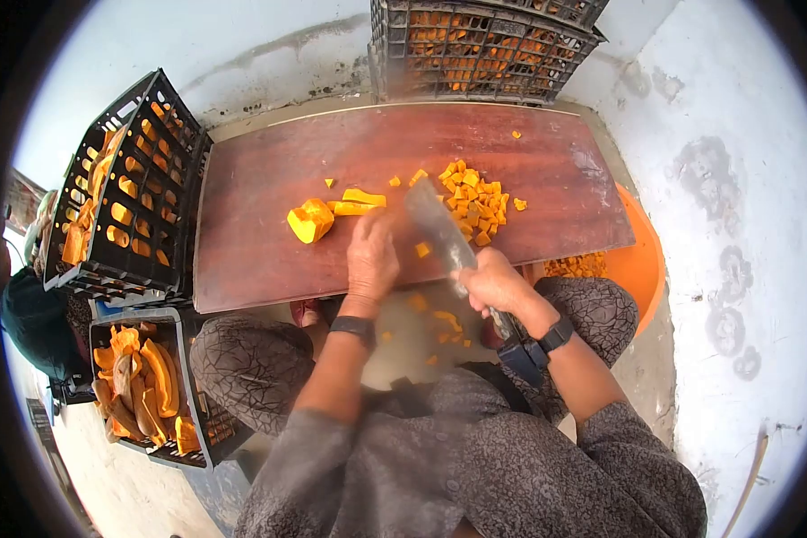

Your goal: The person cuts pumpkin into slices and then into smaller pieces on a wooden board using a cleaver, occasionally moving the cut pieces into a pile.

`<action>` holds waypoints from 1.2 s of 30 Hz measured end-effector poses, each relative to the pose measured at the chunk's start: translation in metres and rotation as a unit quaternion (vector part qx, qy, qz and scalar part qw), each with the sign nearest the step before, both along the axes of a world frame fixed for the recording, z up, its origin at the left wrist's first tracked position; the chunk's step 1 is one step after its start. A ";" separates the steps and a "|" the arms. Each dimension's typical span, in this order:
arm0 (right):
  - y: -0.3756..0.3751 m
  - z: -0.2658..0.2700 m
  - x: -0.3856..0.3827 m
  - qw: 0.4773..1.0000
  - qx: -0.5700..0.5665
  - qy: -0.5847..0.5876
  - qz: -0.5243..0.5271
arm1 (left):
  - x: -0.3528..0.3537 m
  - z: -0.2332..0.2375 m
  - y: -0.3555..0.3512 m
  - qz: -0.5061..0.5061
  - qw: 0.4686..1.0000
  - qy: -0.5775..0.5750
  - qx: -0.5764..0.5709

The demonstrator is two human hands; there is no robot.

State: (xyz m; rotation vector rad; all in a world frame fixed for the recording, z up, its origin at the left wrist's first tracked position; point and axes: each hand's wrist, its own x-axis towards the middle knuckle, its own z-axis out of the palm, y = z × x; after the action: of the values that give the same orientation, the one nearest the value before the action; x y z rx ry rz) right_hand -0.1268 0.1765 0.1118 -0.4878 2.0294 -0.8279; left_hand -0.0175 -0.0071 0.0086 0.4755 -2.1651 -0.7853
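Pumpkin strips, cleaver and cubes across the desk

At the upper left of the frame, a black crate of orange pieces stands beside the desk. A thick chunk rests left of centre, with the strips just to its right. For even cubes, the person would do well to keep the strips together and square to the blade, curl the fingertips back, and make short, evenly spaced cuts. Near centre, the left hand reaches to the right end of the strips; blur hides its fingertips, so whether its grip pinches them or only rests there cannot be told. Just right of it, the cleaver's blade slants from upper left to lower right; whether it touches the desk is unclear. The cubes lie heaped right of the blade. Right of centre, the right hand has its grip wrapped round the cleaver's handle. An orange tub sits by the desk's right end.
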 end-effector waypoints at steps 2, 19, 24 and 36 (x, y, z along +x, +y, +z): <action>0.002 0.007 0.007 0.998 0.040 -0.017 0.049 | 0.002 0.003 -0.014 0.028 0.998 -0.027 -0.045; 0.012 -0.031 -0.046 0.955 0.101 0.280 0.012 | 0.002 0.001 -0.031 0.108 0.962 -0.193 -0.160; 0.009 -0.027 -0.035 0.952 0.077 0.296 0.012 | 0.003 -0.009 -0.037 0.096 0.959 -0.144 -0.223; 0.002 -0.006 0.001 0.998 0.000 0.046 -0.040 | 0.003 0.011 0.017 -0.056 0.969 -0.189 -0.146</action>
State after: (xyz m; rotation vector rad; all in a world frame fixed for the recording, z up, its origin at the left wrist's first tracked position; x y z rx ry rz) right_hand -0.1258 0.1789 0.1059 -0.4545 2.1452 -0.8675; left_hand -0.0149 0.0099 0.0192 0.3733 -2.6294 -0.4456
